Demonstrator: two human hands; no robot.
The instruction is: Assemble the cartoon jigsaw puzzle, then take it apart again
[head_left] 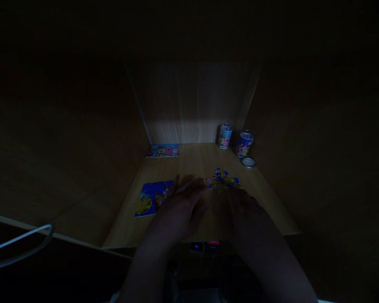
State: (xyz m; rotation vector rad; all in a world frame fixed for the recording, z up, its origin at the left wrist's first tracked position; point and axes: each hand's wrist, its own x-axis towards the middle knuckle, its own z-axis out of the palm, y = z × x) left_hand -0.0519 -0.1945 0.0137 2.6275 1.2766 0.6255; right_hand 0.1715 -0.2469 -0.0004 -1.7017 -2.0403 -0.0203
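The scene is very dark. A heap of loose jigsaw pieces lies on the wooden desk. My left hand reaches over the desk just left of the heap, its fingers smeared by motion. My right hand lies by the heap's near edge, fingers hidden in the dark. A blue cartoon picture card lies flat beside my left hand.
A second cartoon card lies at the back left. Two printed tins stand at the back right with a round lid in front. Wooden walls enclose the desk on three sides. A small device with lit lights sits at the front edge.
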